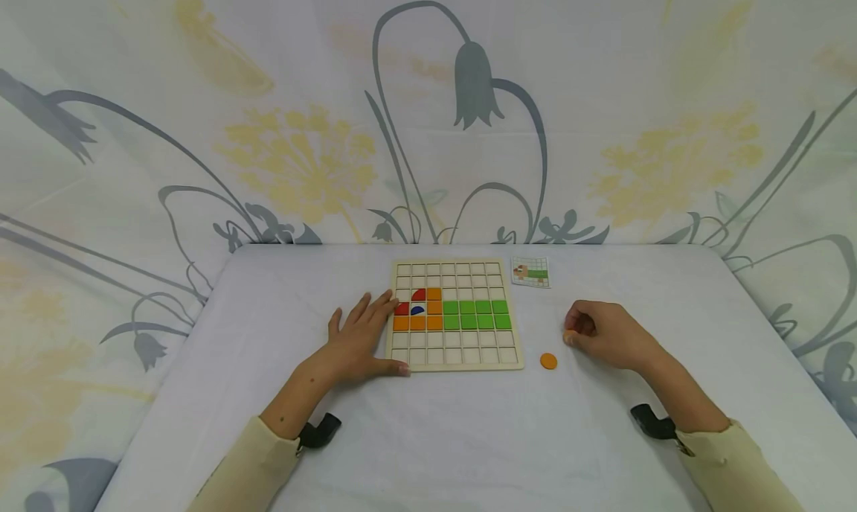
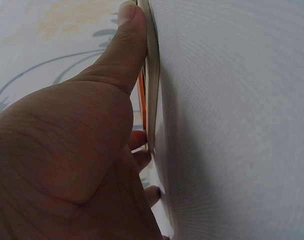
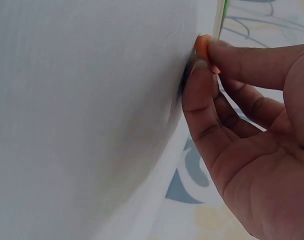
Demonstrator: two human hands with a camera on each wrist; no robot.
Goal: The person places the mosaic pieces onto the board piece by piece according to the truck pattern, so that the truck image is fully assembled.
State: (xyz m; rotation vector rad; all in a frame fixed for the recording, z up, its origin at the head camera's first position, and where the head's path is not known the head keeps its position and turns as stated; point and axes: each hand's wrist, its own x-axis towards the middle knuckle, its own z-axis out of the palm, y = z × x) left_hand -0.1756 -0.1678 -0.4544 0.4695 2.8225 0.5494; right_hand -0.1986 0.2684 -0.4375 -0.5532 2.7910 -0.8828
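My left hand (image 1: 355, 341) lies spread at the left side of the pale wooden grid board (image 1: 462, 364). Its fingertips touch the left edge and its thumb lies along the near edge, as the left wrist view also shows. Green squares (image 1: 477, 315), orange squares (image 1: 418, 323), red pieces (image 1: 419, 295) and a blue half-round piece (image 1: 418, 310) fill some cells. Right of the board, my right hand (image 1: 609, 336) pinches a small orange piece (image 3: 202, 47) between thumb and fingers, partly covering it. An orange disc (image 1: 549, 361) lies on the cloth between board and right hand.
A small picture card (image 1: 531, 272) with a gridded pattern lies beyond the board's far right corner. White cloth (image 1: 469, 437) covers the table, and a flower-printed curtain (image 1: 428, 125) hangs behind it. Black wrist cameras (image 1: 320, 431) sit under both wrists.
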